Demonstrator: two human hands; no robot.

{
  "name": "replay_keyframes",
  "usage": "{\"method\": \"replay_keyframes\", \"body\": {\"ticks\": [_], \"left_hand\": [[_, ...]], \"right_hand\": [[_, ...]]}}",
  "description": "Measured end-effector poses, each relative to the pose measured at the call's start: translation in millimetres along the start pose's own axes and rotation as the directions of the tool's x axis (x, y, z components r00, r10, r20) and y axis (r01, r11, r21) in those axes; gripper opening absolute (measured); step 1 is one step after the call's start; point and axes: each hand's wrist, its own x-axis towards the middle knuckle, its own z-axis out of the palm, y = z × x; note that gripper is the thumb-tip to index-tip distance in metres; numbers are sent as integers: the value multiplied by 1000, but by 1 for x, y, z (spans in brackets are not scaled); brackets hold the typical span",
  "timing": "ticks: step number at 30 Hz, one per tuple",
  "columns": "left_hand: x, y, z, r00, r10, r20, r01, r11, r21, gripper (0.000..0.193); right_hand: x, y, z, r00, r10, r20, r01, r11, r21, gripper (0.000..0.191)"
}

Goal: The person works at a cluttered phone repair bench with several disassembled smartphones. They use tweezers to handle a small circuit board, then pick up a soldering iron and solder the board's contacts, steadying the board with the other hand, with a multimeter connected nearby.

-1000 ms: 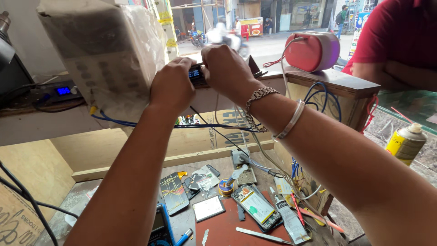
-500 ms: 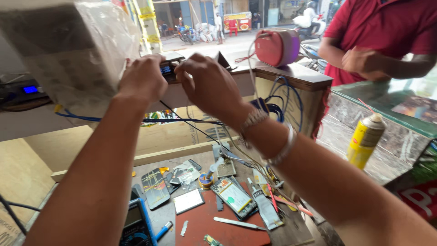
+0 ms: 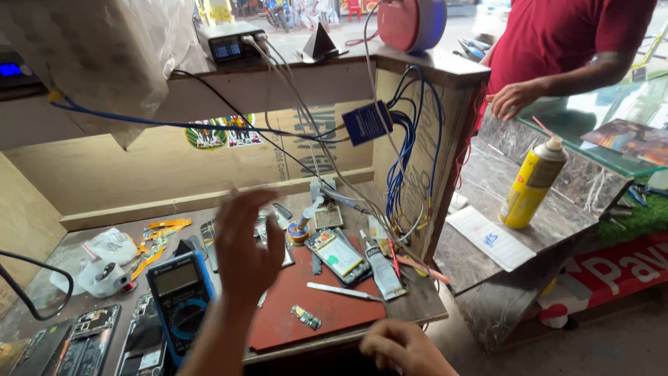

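Note:
My left hand [image 3: 247,251] hovers open over the workbench, fingers spread and blurred, just above a blue multimeter [image 3: 177,292] and the left edge of a red mat [image 3: 327,310]. My right hand [image 3: 403,348] is curled shut at the bench's front edge with nothing visible in it. On the mat lie an opened phone [image 3: 337,254], a white flat tool [image 3: 344,291] and a small circuit board [image 3: 306,317]. A small meter box [image 3: 229,42] with wires running down sits on the shelf above.
Several disassembled phones [image 3: 83,341] lie at the front left. A grey tube [image 3: 381,268] and loose wires [image 3: 407,160] hang by the wooden partition. A yellow spray can [image 3: 532,184] stands on the stone counter, where a person in a red shirt [image 3: 570,42] rests a hand [image 3: 515,97].
Both my hands have left the meter box on the shelf and come down. The left now hovers over the bench and the right sits at its front edge. The view tilted down.

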Motion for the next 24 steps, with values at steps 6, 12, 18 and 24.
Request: {"method": "replay_keyframes", "body": {"ticks": [6,12,18,24], "left_hand": [[-110,19,15,914,-392,109,403,908,-113,28],[-149,0,25,864,-477,159,491,869,-60,27],[-152,-2,27,706,-647,287,685,727,-45,27],[-153,-3,28,778,-574,257,597,802,-19,23]], "right_hand": [[-55,31,-20,981,195,18,-196,974,117,31],[-30,-49,0,997,74,-38,-71,994,79,32],[72,-109,6,995,-78,-55,87,976,198,55],[162,-126,-8,979,156,-131,-51,811,583,48]]}}
